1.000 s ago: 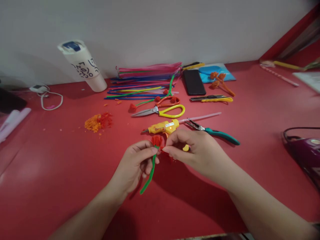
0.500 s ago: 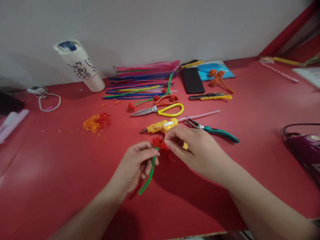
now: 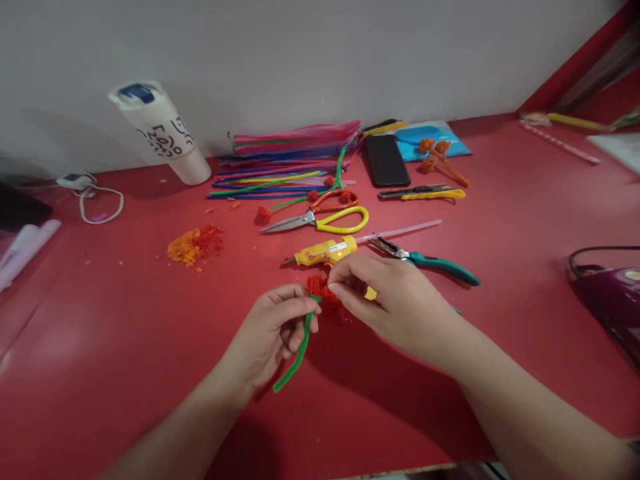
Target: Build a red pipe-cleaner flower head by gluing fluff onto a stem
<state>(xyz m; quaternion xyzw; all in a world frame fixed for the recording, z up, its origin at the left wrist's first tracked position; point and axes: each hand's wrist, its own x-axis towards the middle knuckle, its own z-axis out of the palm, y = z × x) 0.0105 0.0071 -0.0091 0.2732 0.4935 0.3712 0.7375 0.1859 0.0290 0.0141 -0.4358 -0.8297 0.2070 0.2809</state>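
My left hand [image 3: 267,333] pinches the green pipe-cleaner stem [image 3: 294,359] of a small flower with a fuzzy red head [image 3: 320,288]. The stem hangs down and left below my fingers. My right hand [image 3: 395,303] comes in from the right, its thumb and forefinger closed on the red head. Just beyond my hands a yellow glue gun [image 3: 325,252] lies on the red table [image 3: 125,347].
Behind the glue gun lie yellow-handled scissors [image 3: 320,220], teal-handled pliers [image 3: 430,263], a utility knife [image 3: 423,194], a black phone [image 3: 385,160] and a stack of coloured pipe cleaners [image 3: 290,163]. Orange and red trimmings [image 3: 193,245] sit left. A white tube [image 3: 160,133] leans on the wall. A purple appliance [image 3: 610,300] stands right.
My right hand's fingers have shifted slightly up and left onto the red head. The green stem has swung a little further left. The tools have not moved.
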